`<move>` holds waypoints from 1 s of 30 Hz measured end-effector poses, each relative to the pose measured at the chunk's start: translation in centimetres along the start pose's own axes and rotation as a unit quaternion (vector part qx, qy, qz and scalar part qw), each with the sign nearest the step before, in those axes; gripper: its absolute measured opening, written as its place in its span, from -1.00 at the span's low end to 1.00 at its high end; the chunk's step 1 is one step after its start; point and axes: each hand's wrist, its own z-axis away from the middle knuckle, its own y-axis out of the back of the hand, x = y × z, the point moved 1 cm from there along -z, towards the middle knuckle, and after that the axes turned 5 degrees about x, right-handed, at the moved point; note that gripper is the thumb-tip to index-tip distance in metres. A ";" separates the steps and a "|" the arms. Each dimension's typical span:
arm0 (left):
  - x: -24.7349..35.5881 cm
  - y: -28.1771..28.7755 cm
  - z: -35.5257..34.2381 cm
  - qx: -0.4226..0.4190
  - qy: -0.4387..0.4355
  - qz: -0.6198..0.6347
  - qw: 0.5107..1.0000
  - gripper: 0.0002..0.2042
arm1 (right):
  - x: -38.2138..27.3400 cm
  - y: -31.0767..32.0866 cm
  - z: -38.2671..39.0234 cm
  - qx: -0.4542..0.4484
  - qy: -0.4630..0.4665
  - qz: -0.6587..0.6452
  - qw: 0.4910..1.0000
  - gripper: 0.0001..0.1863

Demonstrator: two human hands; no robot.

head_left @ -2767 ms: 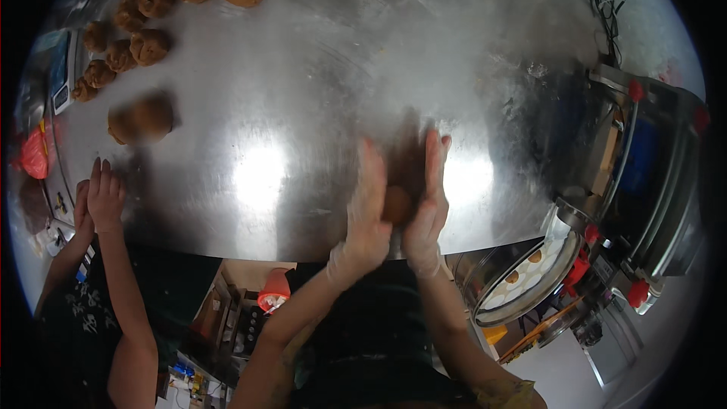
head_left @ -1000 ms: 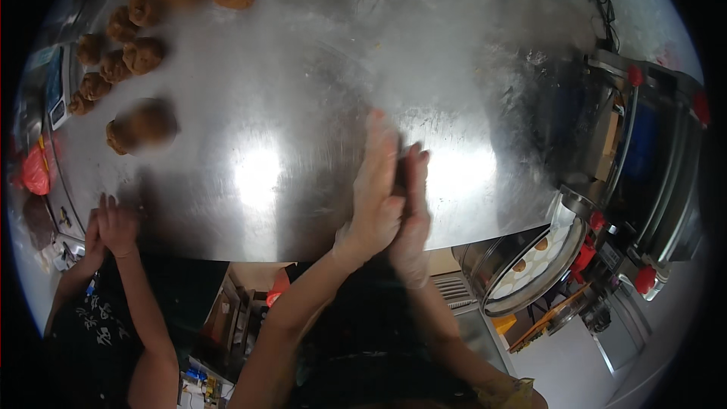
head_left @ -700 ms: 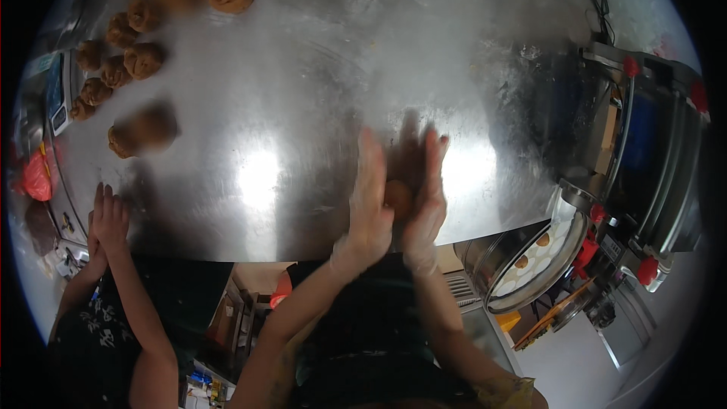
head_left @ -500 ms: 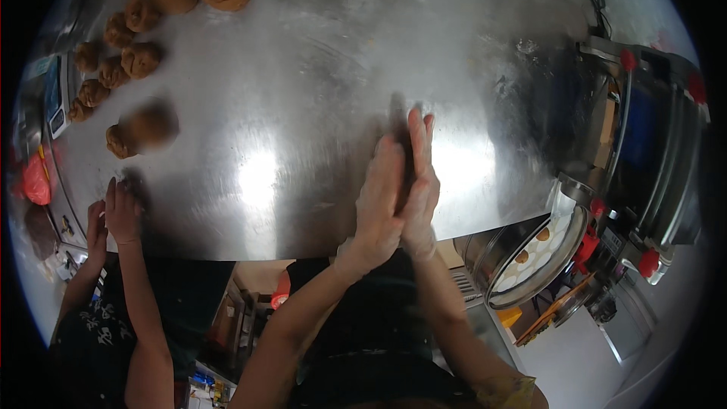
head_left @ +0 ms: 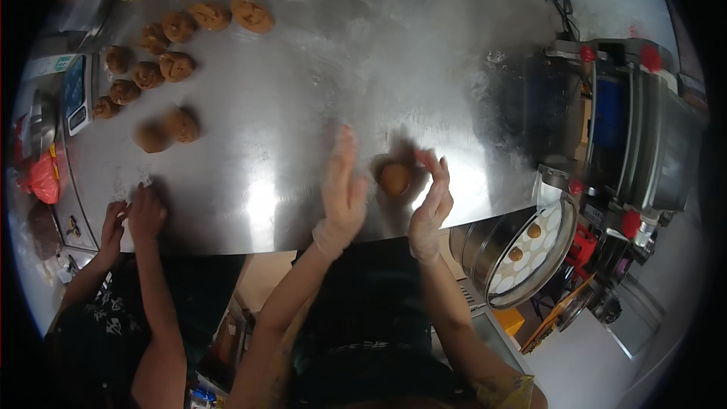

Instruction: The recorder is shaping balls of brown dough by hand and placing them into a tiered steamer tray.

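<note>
A round brown dough ball (head_left: 395, 179) sits on the steel table (head_left: 303, 91) near its front edge, with its shadow behind it. My left hand (head_left: 342, 193) is just left of the ball, palm turned toward it, fingers straight and apart. My right hand (head_left: 432, 198) is just right of it, fingers curved, the fingertips close to the ball; I cannot tell whether they touch it. Both hands wear thin clear gloves and hold nothing.
Several brown dough balls (head_left: 163, 53) lie at the table's far left by a scale (head_left: 76, 95). Another person's hands (head_left: 132, 216) press together at the front left edge. A metal machine (head_left: 621, 136) stands right, with a round tray (head_left: 522, 257) of dough pieces below it.
My palms were pressed together around the dough, sliding back and forth. Now they have parted and the ball shows between them. The other person's hands shifted slightly right.
</note>
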 end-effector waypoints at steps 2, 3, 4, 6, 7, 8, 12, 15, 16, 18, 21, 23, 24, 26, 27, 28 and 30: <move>-0.8 1.1 -0.1 0.074 0.020 -0.037 0.996 -0.57 | 0.0 1.0 1.4 -0.005 -0.014 0.003 1.000 -0.46; -0.8 1.2 -0.1 0.074 0.015 -0.037 0.996 -0.57 | -1.1 1.0 1.1 -0.057 0.031 0.112 0.992 -0.39; -0.7 1.3 0.0 0.056 -0.004 -0.080 0.995 -0.57 | -2.2 1.0 0.8 -0.107 0.075 0.219 0.967 -0.27; -0.5 0.6 -0.1 0.026 -0.032 -0.113 0.993 -0.57 | -3.5 0.3 -0.3 -0.115 0.099 0.264 0.953 -0.11; -0.3 0.4 -0.1 0.043 -0.008 -0.111 0.993 -0.59 | -3.3 -0.2 -0.5 -0.140 0.081 0.284 0.945 -0.14; -0.3 0.3 -0.1 0.058 0.015 -0.110 0.992 -0.61 | -3.1 -0.8 -0.5 -0.163 0.060 0.302 0.937 -0.17; -0.9 -0.6 -0.1 0.057 -0.022 -0.181 0.982 -0.66 | -1.5 -1.4 1.0 -0.056 0.070 0.303 0.949 -0.33; -2.1 -0.6 -0.1 0.080 -0.035 -0.163 0.983 -0.66 | -0.3 -3.1 2.2 0.014 0.100 0.253 0.962 -0.56; -3.0 -0.2 0.1 0.082 -0.057 -0.192 0.976 -0.65 | 0.0 -3.3 2.4 0.041 0.120 0.220 0.967 -0.67; -2.1 -0.1 -0.5 0.043 -0.099 -0.246 0.963 -0.62 | 0.5 -2.4 2.3 0.088 0.112 0.116 0.983 -0.52; -0.9 -1.0 -0.9 0.016 -0.114 -0.282 0.953 -0.67 | 0.8 3.6 2.2 0.077 0.066 0.043 0.994 -0.48; -0.7 -1.1 -0.8 0.003 -0.131 -0.307 0.943 -0.68 | 1.6 10.2 2.9 0.114 0.035 0.051 0.992 -0.42; -1.0 -0.9 -0.6 0.006 -0.139 -0.364 0.921 -0.69 | 2.5 14.0 3.4 0.135 0.013 0.055 0.989 -0.36; -1.7 -1.1 -0.8 0.006 -0.154 -0.417 0.896 -0.69 | 5.4 21.6 4.9 0.197 -0.001 0.100 0.975 -0.36; -1.9 -0.9 -0.9 0.006 -0.158 -0.448 0.880 -0.70 | 7.4 24.9 5.6 0.240 -0.020 0.110 0.964 -0.36; -1.9 -1.1 -0.8 0.008 -0.161 -0.479 0.863 -0.70 | 9.8 28.0 6.3 0.282 -0.039 0.120 0.951 -0.36; -1.1 -1.7 -0.7 0.004 -0.158 -0.499 0.852 -0.70 | 14.9 33.2 7.2 0.320 -0.102 0.201 0.920 -0.35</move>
